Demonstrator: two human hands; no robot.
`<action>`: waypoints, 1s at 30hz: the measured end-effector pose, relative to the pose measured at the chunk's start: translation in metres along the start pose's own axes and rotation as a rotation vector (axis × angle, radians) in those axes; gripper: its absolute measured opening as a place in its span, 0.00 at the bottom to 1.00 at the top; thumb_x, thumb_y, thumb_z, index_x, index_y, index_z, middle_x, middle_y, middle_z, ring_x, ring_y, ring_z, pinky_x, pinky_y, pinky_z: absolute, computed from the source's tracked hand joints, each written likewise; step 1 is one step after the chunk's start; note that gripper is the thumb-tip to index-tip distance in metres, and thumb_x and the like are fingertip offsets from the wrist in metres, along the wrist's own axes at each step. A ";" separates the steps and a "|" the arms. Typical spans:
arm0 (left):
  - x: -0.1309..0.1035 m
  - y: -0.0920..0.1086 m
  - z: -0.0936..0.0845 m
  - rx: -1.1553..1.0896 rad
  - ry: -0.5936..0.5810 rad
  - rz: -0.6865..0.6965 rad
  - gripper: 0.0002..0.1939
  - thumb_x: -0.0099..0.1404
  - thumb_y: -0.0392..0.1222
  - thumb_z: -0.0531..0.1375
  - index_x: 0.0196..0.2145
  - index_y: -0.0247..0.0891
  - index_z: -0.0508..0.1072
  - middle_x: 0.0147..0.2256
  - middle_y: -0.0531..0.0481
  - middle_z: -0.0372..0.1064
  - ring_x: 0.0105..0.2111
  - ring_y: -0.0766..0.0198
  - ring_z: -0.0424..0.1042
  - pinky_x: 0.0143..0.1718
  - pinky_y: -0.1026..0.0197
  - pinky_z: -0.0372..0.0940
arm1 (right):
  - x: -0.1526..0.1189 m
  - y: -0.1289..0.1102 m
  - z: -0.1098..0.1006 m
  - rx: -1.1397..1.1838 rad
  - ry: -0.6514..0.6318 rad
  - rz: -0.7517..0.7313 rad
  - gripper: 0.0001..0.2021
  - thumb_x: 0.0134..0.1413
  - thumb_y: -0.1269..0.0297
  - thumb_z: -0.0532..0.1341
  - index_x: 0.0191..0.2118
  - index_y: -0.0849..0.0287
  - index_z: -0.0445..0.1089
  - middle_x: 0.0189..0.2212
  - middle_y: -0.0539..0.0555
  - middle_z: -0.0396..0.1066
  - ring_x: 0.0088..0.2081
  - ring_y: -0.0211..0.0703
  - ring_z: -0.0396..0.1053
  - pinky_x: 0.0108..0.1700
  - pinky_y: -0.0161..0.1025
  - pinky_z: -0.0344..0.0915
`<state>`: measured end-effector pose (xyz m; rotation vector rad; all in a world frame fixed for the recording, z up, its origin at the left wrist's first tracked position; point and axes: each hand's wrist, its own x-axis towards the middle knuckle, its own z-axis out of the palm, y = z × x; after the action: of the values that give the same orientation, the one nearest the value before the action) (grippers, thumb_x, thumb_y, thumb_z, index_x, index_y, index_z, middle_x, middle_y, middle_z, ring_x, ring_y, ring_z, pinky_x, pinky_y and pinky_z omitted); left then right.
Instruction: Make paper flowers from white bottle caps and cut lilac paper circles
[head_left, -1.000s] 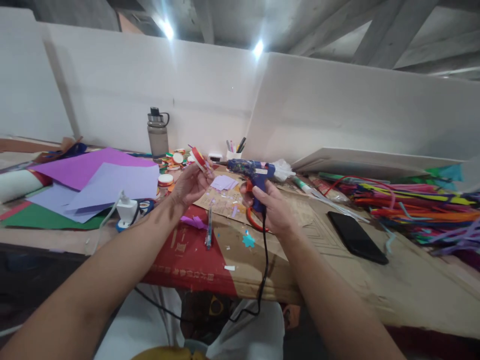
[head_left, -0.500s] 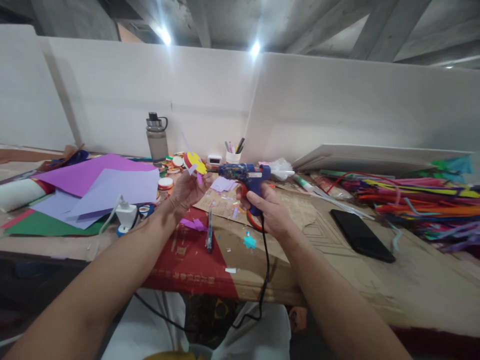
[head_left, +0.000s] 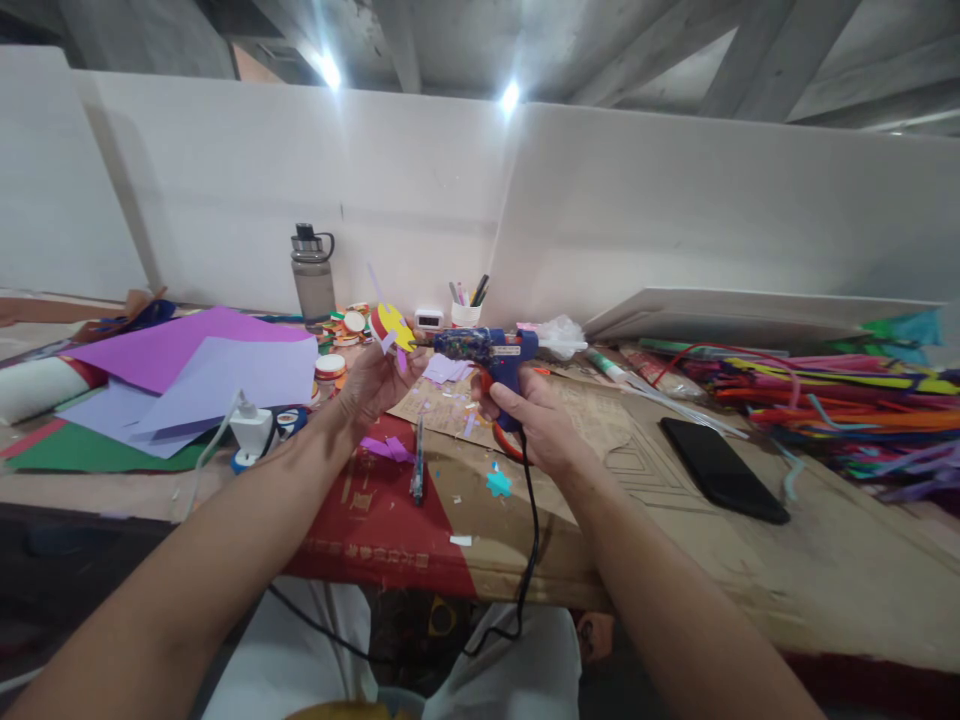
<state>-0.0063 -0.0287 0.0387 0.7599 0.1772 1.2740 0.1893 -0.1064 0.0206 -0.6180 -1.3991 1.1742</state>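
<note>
My right hand [head_left: 536, 415] is wrapped round the grip of a blue hot glue gun [head_left: 480, 345], its nozzle pointing left and a clear glue stick out of its back end. My left hand [head_left: 379, 382] pinches a round yellow paper craft piece [head_left: 393, 325] with a red-and-white rim and purple strips fixed to it. The nozzle tip is at the right edge of this piece; whether they touch I cannot tell. Below my hands lie a pen [head_left: 418, 460], a turquoise paper star [head_left: 498, 482] and purple paper strips [head_left: 387, 449]. Scissors with orange handles [head_left: 508, 440] are partly hidden behind my right hand.
Purple sheets [head_left: 232, 385], a white plug adapter [head_left: 252, 430] and a water bottle [head_left: 313, 275] are on the left. A pen cup [head_left: 466, 315] stands at the back. At right lie a black phone [head_left: 721, 468] and colourful pipe cleaners [head_left: 847, 400]. The gun's black cord [head_left: 534, 530] hangs over the table edge.
The glue gun has shifted very slightly left, its nozzle now closer over the edge of the yellow piece. That piece has tilted a little; both hands keep their hold.
</note>
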 end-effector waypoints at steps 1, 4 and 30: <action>0.000 0.000 0.000 -0.007 -0.004 0.006 0.12 0.64 0.35 0.56 0.44 0.40 0.73 0.29 0.50 0.69 0.23 0.70 0.66 0.27 0.67 0.64 | 0.000 0.000 0.000 -0.004 0.002 0.001 0.13 0.52 0.57 0.63 0.41 0.56 0.63 0.31 0.49 0.66 0.27 0.35 0.57 0.32 0.37 0.57; 0.000 0.000 -0.001 -0.008 -0.002 0.012 0.12 0.63 0.35 0.57 0.44 0.41 0.73 0.29 0.50 0.70 0.24 0.71 0.66 0.28 0.68 0.64 | 0.000 0.000 0.000 -0.023 0.004 0.005 0.13 0.52 0.56 0.63 0.40 0.55 0.63 0.31 0.49 0.66 0.27 0.35 0.57 0.31 0.37 0.57; 0.002 0.001 -0.003 -0.030 0.027 -0.002 0.12 0.64 0.36 0.57 0.45 0.40 0.74 0.28 0.50 0.70 0.23 0.70 0.68 0.28 0.68 0.66 | -0.001 -0.003 0.001 -0.046 0.015 0.025 0.16 0.51 0.55 0.63 0.43 0.54 0.62 0.30 0.49 0.64 0.28 0.36 0.57 0.32 0.37 0.56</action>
<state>-0.0076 -0.0260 0.0377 0.7168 0.1808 1.2827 0.1893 -0.1089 0.0228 -0.6771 -1.4122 1.1576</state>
